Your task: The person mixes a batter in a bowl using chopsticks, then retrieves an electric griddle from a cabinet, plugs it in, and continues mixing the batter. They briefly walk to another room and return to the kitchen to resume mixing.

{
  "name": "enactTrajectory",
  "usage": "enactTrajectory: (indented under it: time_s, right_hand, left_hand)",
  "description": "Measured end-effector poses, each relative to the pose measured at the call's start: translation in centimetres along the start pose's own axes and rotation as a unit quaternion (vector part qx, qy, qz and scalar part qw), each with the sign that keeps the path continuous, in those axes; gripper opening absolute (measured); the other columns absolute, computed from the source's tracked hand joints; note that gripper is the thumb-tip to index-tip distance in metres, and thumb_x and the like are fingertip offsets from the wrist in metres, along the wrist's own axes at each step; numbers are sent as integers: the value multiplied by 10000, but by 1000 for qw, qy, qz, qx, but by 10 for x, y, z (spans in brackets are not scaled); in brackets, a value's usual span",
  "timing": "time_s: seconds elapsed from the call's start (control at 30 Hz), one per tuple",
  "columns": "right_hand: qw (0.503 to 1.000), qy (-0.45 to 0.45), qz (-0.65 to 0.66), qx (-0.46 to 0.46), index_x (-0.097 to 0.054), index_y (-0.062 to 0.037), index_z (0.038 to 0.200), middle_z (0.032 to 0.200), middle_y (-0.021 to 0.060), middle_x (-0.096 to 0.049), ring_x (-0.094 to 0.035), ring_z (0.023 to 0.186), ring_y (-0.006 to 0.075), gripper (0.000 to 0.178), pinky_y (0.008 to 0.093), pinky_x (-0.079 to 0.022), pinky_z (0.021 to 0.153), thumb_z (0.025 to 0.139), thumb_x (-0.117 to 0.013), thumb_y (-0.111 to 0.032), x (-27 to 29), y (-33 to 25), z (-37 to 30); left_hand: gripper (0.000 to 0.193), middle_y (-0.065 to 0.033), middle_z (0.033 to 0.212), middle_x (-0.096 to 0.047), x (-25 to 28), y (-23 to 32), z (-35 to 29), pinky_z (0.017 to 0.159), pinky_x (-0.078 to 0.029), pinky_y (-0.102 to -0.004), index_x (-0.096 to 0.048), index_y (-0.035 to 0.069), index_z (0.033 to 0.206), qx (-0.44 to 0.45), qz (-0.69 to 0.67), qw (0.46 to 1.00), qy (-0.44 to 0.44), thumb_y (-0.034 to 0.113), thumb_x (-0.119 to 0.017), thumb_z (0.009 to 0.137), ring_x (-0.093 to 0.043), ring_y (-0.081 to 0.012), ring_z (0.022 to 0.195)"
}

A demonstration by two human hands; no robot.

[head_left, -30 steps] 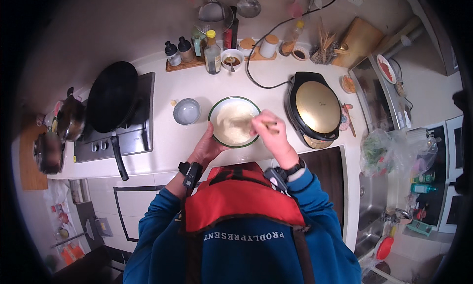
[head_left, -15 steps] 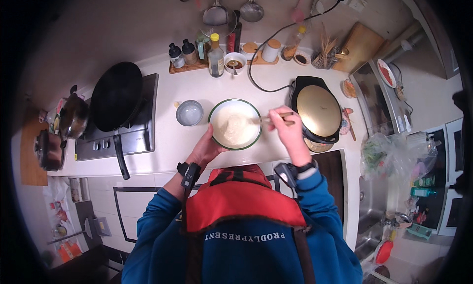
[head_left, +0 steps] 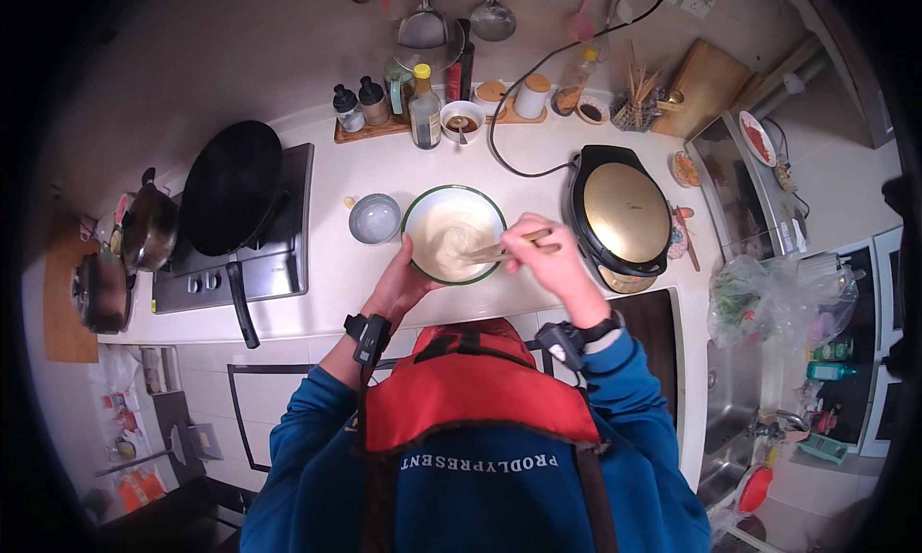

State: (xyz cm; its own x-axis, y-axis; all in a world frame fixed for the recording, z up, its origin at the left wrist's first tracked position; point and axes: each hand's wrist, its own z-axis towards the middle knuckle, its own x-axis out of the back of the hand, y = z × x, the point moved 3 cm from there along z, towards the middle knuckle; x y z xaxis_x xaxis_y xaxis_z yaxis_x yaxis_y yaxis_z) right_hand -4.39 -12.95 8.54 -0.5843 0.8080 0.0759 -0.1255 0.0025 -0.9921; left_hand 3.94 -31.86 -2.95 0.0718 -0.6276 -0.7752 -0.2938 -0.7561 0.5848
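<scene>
A white enamel bowl with a green rim stands on the counter in front of me, holding pale, creamy batter. My left hand grips its lower left side, thumb at the rim and the other fingers partly hidden below. My right hand is closed around wooden chopsticks, whose tips dip into the batter at the bowl's right. Swirl marks show in the batter. Just left of the bowl sits a small grey bowl.
An electric griddle with a gold plate lies close right of my right hand, its cord running to the wall. A black wok rests on the stove at left. Bottles, including a yellow-capped one, and a sauce bowl line the back.
My right hand and the chopsticks have moved down and slightly left across the bowl. The batter looks smoother and more swirled. The bowl has shifted slightly up and left; my left hand keeps its grip.
</scene>
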Motion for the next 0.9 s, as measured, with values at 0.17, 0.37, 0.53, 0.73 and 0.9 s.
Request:
enactTrajectory:
  time_s: [0.17,0.37,0.53,0.73,0.9]
  right_hand:
    - [995,73,38,58,-625,39,786,793,65,-597,-595,578,114,125,228,-475,521,870,-615,-54,5,0,3]
    - [987,136,-69,-58,-633,28,781,727,68,-622,-579,558,95,145,225,-458,506,867,-630,-89,11,9,1]
    - [999,24,28,34,-633,30,796,758,69,-590,-613,589,138,123,243,-492,551,880,-594,-51,7,2,2]
    - [993,110,19,33,-639,31,824,726,66,-609,-582,539,117,107,235,-482,500,871,-615,-62,14,4,0]
    - [992,59,3,-113,-635,42,795,739,82,-613,-596,549,136,160,247,-490,514,889,-600,-82,13,13,-1]
  left_hand:
    - [787,-122,1448,-330,-2,-3,1,955,-481,-480,-215,113,1446,-6,13,998,-64,647,-342,882,-394,-307,1299]
    - [796,-128,1448,-327,5,-5,1,947,-490,-473,-212,116,1447,10,-27,999,34,648,-365,874,-395,-305,1300]
    - [797,-130,1443,-335,2,-4,2,940,-495,-473,-219,108,1442,-1,-16,1000,-14,643,-380,873,-399,-308,1296]
    - [798,-128,1440,-340,0,-6,3,932,-501,-474,-229,109,1440,5,7,1000,-17,643,-394,871,-421,-311,1277]
    - [788,-122,1438,-343,5,-7,5,935,-498,-473,-243,111,1435,9,10,1000,12,645,-385,873,-424,-309,1275]
